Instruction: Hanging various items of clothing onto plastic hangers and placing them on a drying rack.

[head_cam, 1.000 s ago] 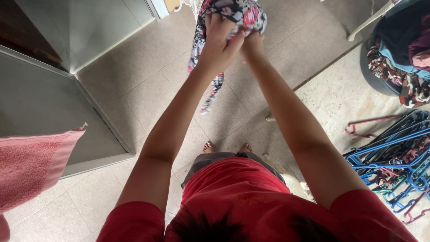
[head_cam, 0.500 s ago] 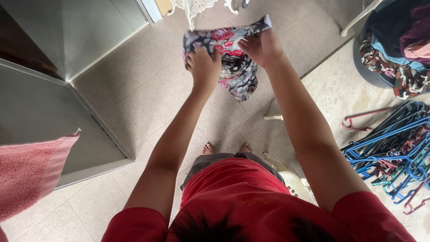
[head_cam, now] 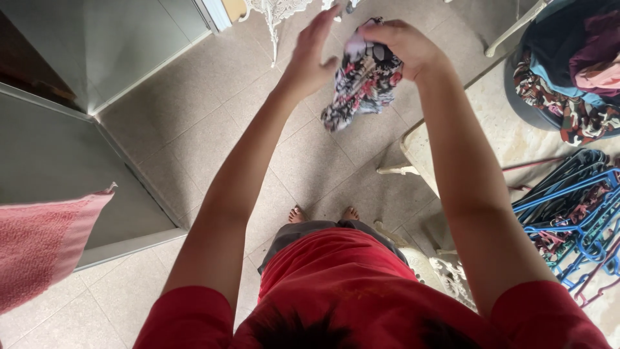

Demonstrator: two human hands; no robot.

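Floral cloth (head_cam: 363, 81) hangs from raised right hand (head_cam: 403, 44); left hand (head_cam: 312, 57) open beside.

One view only, from a camera worn on the person's head; it looks steeply down along both outstretched arms to the tiled floor (head_cam: 194, 123); the red shirt (head_cam: 336, 284) sits closest at the bottom edge; bare feet show far below, mid-frame.
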